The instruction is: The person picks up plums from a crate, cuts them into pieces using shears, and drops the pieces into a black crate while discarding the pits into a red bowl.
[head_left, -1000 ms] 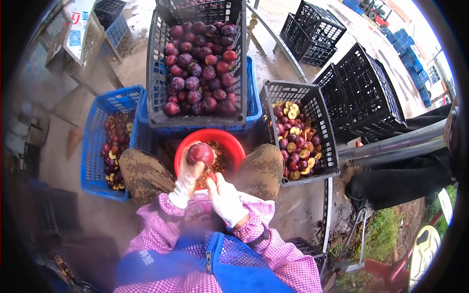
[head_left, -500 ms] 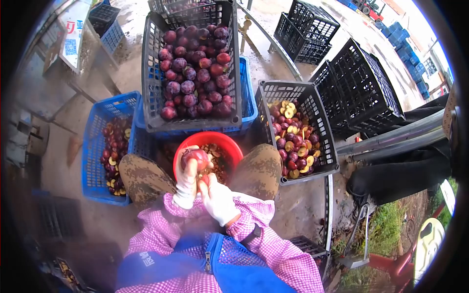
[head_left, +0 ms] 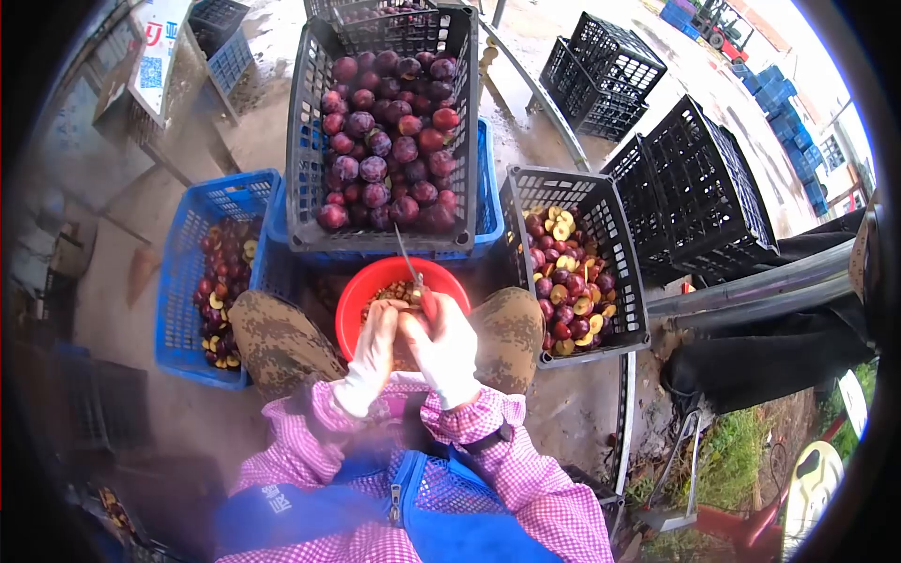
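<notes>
My right hand [head_left: 439,349], in a white glove, is closed around the red handle of a knife [head_left: 416,272]. Its thin blade points up and away, past the rim of a red bucket [head_left: 352,291]. Beside it, my gloved left hand [head_left: 373,352] has its fingers curled together, touching the right hand. Whatever lies between the hands is hidden. Both hands are over the near side of the bucket, which stands between my knees with small brownish pieces [head_left: 396,293] inside.
A black crate [head_left: 466,141] of whole plums [head_left: 385,141] rests on a blue crate [head_left: 486,178] ahead. Cut plums fill a black crate [head_left: 631,272] at right and a blue crate [head_left: 178,281] at left. Empty black crates [head_left: 694,188] are stacked farther right, near a metal rail [head_left: 751,291].
The plum seen in my left hand is no longer visible. My hands have come together slightly to the right, and the knife blade now shows, pointing away. The view has shifted slightly.
</notes>
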Tool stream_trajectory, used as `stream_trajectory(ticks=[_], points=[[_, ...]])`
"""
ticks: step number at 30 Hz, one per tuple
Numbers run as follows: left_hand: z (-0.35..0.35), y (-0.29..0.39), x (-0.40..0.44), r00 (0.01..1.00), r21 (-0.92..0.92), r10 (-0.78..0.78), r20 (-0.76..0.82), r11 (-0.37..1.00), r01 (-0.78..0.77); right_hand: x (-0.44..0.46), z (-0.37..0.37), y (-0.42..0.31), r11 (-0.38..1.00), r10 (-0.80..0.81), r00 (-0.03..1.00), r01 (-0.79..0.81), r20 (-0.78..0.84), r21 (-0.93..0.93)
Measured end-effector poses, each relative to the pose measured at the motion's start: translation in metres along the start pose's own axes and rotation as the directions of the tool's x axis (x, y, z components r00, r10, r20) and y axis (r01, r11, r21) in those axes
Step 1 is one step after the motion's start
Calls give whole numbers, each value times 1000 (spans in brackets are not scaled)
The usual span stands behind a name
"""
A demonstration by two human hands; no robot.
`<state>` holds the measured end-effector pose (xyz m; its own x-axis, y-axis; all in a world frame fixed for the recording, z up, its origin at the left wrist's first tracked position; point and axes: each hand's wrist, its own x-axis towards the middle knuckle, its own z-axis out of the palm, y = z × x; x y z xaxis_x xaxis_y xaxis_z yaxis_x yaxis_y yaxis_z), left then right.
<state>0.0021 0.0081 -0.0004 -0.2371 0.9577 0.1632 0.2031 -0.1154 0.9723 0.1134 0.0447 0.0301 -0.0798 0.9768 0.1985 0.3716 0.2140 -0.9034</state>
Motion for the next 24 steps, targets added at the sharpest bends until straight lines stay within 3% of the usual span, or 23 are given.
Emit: stream_trajectory(ticks=[1, 2, 4, 5, 6, 7, 8, 10, 11, 12, 14, 15, 16, 19, 20, 21, 22, 24], points=[[1, -9, -5, 993, -94, -112, -32, 990, 109, 1, 3, -2, 1000, -5, 1000, 5, -17, -31], [-6, -9, -8, 968, -132, -245, 46, 959, 249, -1, 4, -3, 999, -2, 1000, 2, -5, -38], [5, -21, -12, 921, -346, -385, -66, 874, 340, -4, 7, -5, 992, -19, 999, 24, 46, -127], [0, -16, -14, 917, -352, -391, -79, 872, 341, -4, 11, -2, 992, -85, 996, 85, -1, -89], [-9, -9, -15, 783, -509, -608, 129, 637, 578, -5, 12, 1, 992, -87, 996, 88, 14, -87], [-16, 2, -15, 590, -578, -719, 368, 320, 751, -7, 11, 3, 984, -160, 986, 163, 46, -68], [-19, -1, -16, 594, -585, -719, 362, 320, 745, -6, 11, 6, 970, -236, 969, 240, 71, -45], [-25, -7, -20, 578, -564, -619, 532, 249, 787, -4, 9, 8, 945, -316, 944, 322, 89, -54], [-25, -9, -16, 446, -508, -661, 604, 112, 854, -3, 7, 9, 933, -349, 927, 358, 139, -42], [-23, -8, -15, 448, -517, -661, 602, 106, 850, -3, 5, 10, 920, -380, 906, 391, 189, -27], [-20, 2, -14, 334, -471, -756, 563, 39, 881, -2, 2, 13, 909, -401, 885, 416, 238, -15], [-24, 9, -11, 273, -421, -696, 664, -47, 906, -2, 0, 14, 899, -420, 864, 437, 277, -2], [-24, 2, -14, 276, -428, -695, 663, -50, 902, -1, -1, 15, 898, -422, 861, 440, 283, 0], [-26, -24, -21, 187, -331, -469, 863, -245, 911, -3, -3, 21, 907, -399, 836, 421, 376, 24], [-24, -22, -20, 188, -330, -468, 864, -243, 912, -3, -1, 27, 922, -357, 856, 386, 373, -4], [-22, -18, -19, 297, -377, -634, 714, 9, 926, -4, 1, 30, 936, -316, 876, 351, 365, -33], [-20, -13, -16, 427, -357, -734, 528, 264, 896, -6, 3, 30, 988, -119, 931, 146, 344, -52], [-14, -30, -16, 595, -430, -653, 469, 419, 799, -5, 14, 37, 997, 66, 963, -51, 261, -64]])
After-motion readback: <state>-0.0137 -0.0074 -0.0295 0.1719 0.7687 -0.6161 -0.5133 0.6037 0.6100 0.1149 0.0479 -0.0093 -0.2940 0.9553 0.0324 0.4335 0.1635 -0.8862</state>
